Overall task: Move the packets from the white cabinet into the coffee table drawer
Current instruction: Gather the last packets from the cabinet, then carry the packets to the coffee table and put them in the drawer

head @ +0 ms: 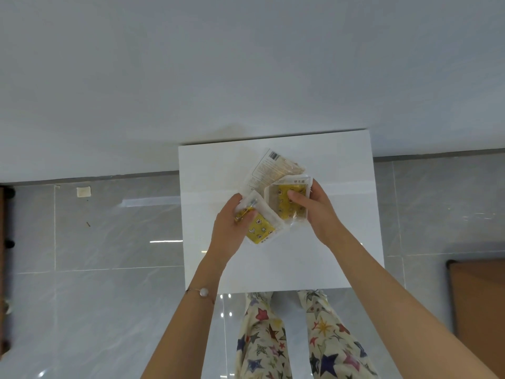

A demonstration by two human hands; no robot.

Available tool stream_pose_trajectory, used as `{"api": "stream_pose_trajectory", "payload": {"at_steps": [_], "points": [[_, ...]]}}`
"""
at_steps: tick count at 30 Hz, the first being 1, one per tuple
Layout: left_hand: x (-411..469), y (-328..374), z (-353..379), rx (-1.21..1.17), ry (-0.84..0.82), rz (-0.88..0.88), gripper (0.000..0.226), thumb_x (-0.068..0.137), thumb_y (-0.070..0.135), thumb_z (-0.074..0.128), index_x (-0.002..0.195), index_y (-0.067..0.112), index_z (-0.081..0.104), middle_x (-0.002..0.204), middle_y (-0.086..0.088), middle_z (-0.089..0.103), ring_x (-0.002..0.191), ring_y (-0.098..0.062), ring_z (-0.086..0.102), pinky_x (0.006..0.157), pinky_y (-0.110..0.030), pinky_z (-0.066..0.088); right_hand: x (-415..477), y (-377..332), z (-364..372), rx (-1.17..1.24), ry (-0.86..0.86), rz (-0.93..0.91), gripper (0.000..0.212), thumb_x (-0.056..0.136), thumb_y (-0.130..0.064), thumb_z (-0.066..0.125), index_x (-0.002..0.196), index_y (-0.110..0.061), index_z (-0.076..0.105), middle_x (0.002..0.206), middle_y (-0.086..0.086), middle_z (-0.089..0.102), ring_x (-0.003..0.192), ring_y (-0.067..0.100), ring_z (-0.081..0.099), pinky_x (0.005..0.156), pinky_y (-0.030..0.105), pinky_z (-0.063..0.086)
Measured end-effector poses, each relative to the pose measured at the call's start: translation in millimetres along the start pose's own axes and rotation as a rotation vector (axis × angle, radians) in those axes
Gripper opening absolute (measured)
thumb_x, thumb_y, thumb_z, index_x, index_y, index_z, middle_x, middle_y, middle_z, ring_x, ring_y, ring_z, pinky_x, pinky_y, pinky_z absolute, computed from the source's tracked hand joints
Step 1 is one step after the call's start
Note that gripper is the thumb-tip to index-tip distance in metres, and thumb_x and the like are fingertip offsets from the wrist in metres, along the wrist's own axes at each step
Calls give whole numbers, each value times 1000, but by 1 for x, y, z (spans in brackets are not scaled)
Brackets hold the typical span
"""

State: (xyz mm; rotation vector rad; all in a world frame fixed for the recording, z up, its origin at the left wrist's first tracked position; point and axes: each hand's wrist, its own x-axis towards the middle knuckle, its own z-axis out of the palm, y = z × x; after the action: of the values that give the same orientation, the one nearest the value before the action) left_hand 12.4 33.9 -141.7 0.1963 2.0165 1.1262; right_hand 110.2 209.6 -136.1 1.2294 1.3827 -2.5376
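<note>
Three packets lie together on the top of the white cabinet (328, 242). My left hand (232, 228) grips a yellow-patterned packet (259, 228) at its left end. My right hand (314, 209) holds a second yellow packet (284, 201), thumb on top and fingers round its right edge. A third packet (270, 168), white back with printed text and a barcode, lies under and behind the other two. No drawer is in view.
The cabinet stands against a white wall (246, 64). Grey glossy tiles (109, 242) cover the floor on both sides. A brown wooden surface (478, 310) sits at the right edge, dark furniture at the far left. My star-patterned trousers (273, 337) show below the cabinet.
</note>
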Motion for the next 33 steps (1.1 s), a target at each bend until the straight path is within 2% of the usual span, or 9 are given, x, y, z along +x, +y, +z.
{"api": "stream_pose_trajectory", "payload": {"at_steps": [3, 5, 10, 15, 17, 22, 25, 30, 33], "points": [[-7, 1, -3, -25, 113, -69, 11, 88, 19, 65, 93, 14, 57, 90, -3, 64, 85, -22, 66, 71, -30, 53, -7, -5, 0, -20, 23, 24, 34, 86, -6, 64, 117, -21, 62, 110, 2, 69, 107, 24, 65, 90, 42, 54], [-14, 0, -8, -70, 205, -115, 14, 88, 17, 66, 89, 11, 54, 88, -7, 61, 84, -24, 64, 70, -30, 52, -13, -11, -4, -80, 14, 44, 33, 86, -8, 65, 114, -23, 64, 109, 1, 70, 106, 23, 66, 88, 40, 55], [-41, 1, -25, -269, 332, -205, 26, 83, 27, 70, 94, 8, 56, 96, -22, 61, 92, -37, 65, 78, -52, 56, -36, -32, -10, -243, 30, 71, 28, 87, -12, 66, 111, -25, 64, 105, -1, 71, 101, 21, 68, 79, 31, 57], [-74, 30, -40, -347, 381, -181, 12, 87, 14, 68, 94, 11, 59, 94, -20, 64, 91, -35, 67, 73, -45, 56, -71, -65, -5, -339, 6, 70, 30, 86, -15, 68, 115, -21, 61, 108, 3, 70, 100, 21, 68, 85, 37, 56], [-93, 48, -46, -370, 393, -148, 15, 86, 13, 69, 99, 11, 61, 95, -16, 66, 89, -31, 68, 72, -44, 58, -88, -84, 3, -376, -6, 51, 32, 86, -15, 68, 116, -22, 60, 107, 3, 71, 98, 21, 69, 83, 37, 57], [-151, 96, -61, -452, 449, -84, 31, 84, 14, 71, 112, 17, 57, 104, -8, 68, 92, -23, 70, 75, -43, 59, -139, -130, 35, -449, 17, -4, 37, 85, -16, 69, 116, -28, 53, 101, -1, 69, 89, 17, 70, 65, 24, 58], [-190, 116, -76, -515, 452, -82, 35, 84, 13, 72, 112, 23, 55, 111, -6, 67, 97, -23, 69, 79, -44, 59, -170, -152, 55, -502, -31, -32, 44, 85, -18, 70, 123, -27, 51, 105, 1, 69, 91, 18, 70, 68, 28, 59], [-264, 133, -102, -580, 558, -53, 34, 83, 12, 72, 110, 26, 56, 108, -4, 68, 95, -22, 70, 78, -41, 59, -217, -182, 95, -578, -131, -89, 42, 84, -18, 70, 121, -26, 52, 103, 0, 70, 88, 15, 70, 65, 23, 57], [-309, 131, -119, -634, 655, -48, 36, 84, 10, 72, 113, 23, 56, 108, -4, 69, 94, -22, 70, 75, -38, 59, -239, -193, 125, -621, -201, -106, 37, 85, -20, 69, 116, -30, 54, 104, 1, 70, 91, 19, 70, 71, 30, 59]]}}
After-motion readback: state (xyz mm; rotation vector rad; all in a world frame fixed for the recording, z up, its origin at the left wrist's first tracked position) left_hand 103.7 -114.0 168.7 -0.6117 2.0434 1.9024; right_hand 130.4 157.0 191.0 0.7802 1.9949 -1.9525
